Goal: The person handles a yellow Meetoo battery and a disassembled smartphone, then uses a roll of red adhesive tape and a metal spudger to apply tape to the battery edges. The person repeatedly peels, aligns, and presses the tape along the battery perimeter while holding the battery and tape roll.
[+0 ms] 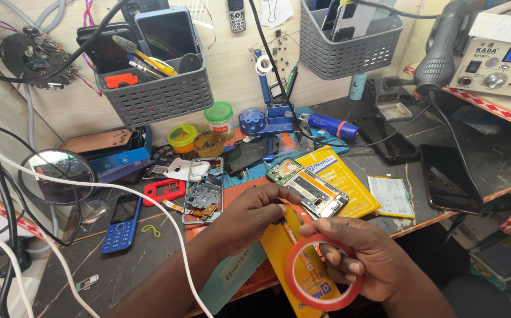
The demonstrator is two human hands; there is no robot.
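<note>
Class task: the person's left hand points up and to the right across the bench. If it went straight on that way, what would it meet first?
Probably the opened phone frame just beyond the left hand, though depth is unclear.

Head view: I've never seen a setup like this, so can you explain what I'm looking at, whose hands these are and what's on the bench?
The single picture comes from a camera worn on a person's head, looking down at their own bare hands over a cluttered repair bench. The right hand holds a red roll of tape. The left hand pinches the tape's free end above a yellow phone battery. Beside it lie an opened phone frame, another stripped phone frame, a blue keypad phone, a second yellow battery and a dark phone. Grey baskets of tools hang on the wall.
</note>
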